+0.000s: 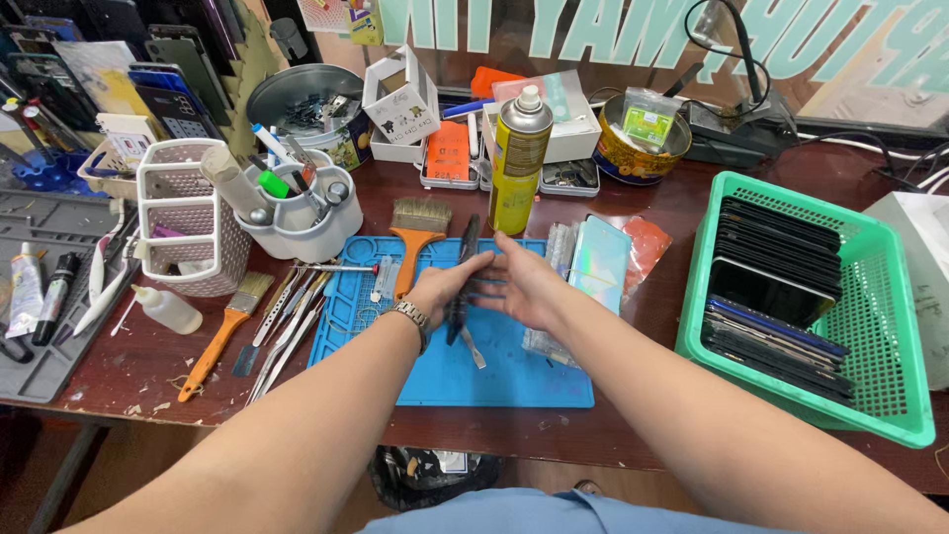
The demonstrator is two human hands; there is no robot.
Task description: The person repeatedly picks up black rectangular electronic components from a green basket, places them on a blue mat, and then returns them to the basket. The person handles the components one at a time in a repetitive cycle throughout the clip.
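Both my hands meet over a blue work mat (pixel 524 381) at the middle of a dark wooden table. My left hand (pixel 445 285), with a metal watch at the wrist, and my right hand (pixel 524 285) hold a dark slim phone (pixel 465 259) edge-on between them. The phone stands nearly upright, its top end above my fingers. A small metal tool (pixel 474 353) lies on the mat just below my hands. An orange-handled brush (pixel 415 242) lies on the mat to the left of the phone.
A green basket (pixel 895 326) full of stacked phones stands at the right. A yellow spray can (pixel 518 163) stands behind the mat. Tweezers (pixel 287 326), a second brush (pixel 229 326), a white caddy (pixel 183 218) and a tool cup (pixel 301 213) are at the left.
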